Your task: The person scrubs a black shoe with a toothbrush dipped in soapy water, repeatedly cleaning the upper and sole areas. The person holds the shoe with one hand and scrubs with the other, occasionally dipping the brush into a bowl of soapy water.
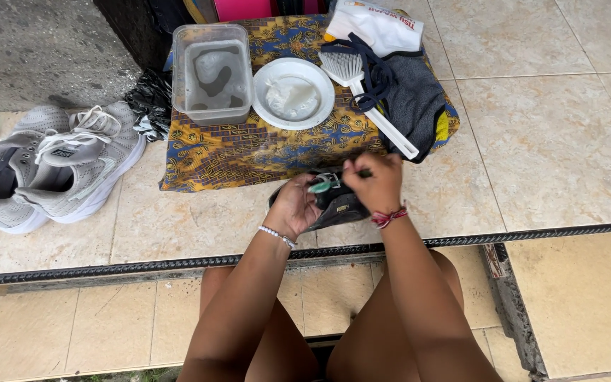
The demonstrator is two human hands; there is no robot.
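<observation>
Pale tiled floor runs out in front of the seated person, with a patterned batik cloth spread on it as the work area. Just short of the cloth's near edge, the left hand cups a dark shoe from its left side, the grip closed around the shoe's body so it is tilted up off the tiles. The right hand sits on top of the shoe, fingers pinched shut on a small brush with a greenish handle, whose head seems to rest against the shoe's upper between the two hands; how firmly the bristles press cannot be told.

Judged from this, scrubbing is the step in hand. It would go best with the left grip kept firm and low so the shoe does not twist, and short strokes worked away from the holding fingers.

Beyond the grip, on the cloth, stand a clear tub of cloudy water and a white plate with a pale soapy mass, both within easy reach for wetting the bristles. Right of these lie a long white brush, a dark grey garment and a white pouch. Well off to the left of the grip sits a pair of grey sneakers.
</observation>
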